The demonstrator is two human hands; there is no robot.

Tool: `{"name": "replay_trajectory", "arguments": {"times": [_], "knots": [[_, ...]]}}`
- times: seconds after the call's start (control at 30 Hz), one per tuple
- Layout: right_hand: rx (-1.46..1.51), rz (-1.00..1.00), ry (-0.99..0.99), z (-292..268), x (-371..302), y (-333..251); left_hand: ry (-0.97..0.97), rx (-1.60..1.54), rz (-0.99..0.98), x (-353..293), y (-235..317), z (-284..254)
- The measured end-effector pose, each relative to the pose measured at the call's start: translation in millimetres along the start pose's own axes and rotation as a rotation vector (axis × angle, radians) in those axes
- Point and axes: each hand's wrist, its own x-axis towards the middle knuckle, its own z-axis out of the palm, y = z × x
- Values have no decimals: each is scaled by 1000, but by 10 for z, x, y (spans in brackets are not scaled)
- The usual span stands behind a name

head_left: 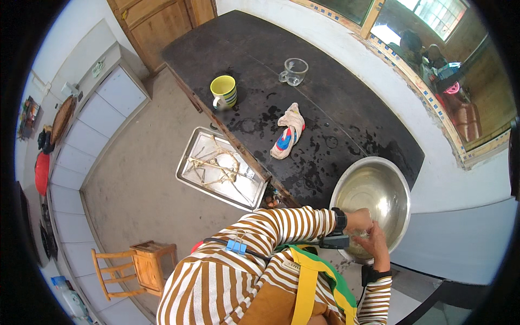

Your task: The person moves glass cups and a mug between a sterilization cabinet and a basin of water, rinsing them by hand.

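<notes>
Both of my hands are together over the near side of a large metal basin (402, 187), which looks to hold water. My left hand (358, 220) is closed, its knuckles turned up and its fingertips hidden. My right hand (376, 244) has its fingers curled in against it, around something small and clear-looking that I cannot make out. A crumpled white cloth (293, 119) with red and blue patches lies on the dark table, left of the basin. Farther off stand a yellow-green striped mug (223, 86) and a clear glass cup (296, 67) with a handle.
Wet spots dot the dark table (216, 43). Below its left edge sits a metal tray (203, 188) with thin, pale, stick-like pieces (219, 165). A wooden chair (149, 265) stands on the floor at left. Along the right runs a white wall with a window (449, 81).
</notes>
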Motion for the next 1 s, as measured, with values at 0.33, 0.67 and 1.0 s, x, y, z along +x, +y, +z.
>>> {"name": "replay_trajectory", "arguments": {"times": [0.33,0.67,1.0], "knots": [[-197,-33,37,293,73,396,618,298,420,-1197,659,-1284],[-270,94,99,165,-90,40,1435,1186,-600,-3020,-152,-3808],[-211,129,229,77,-249,-228,1402,846,-453,-3583,-1109,-4125]]}}
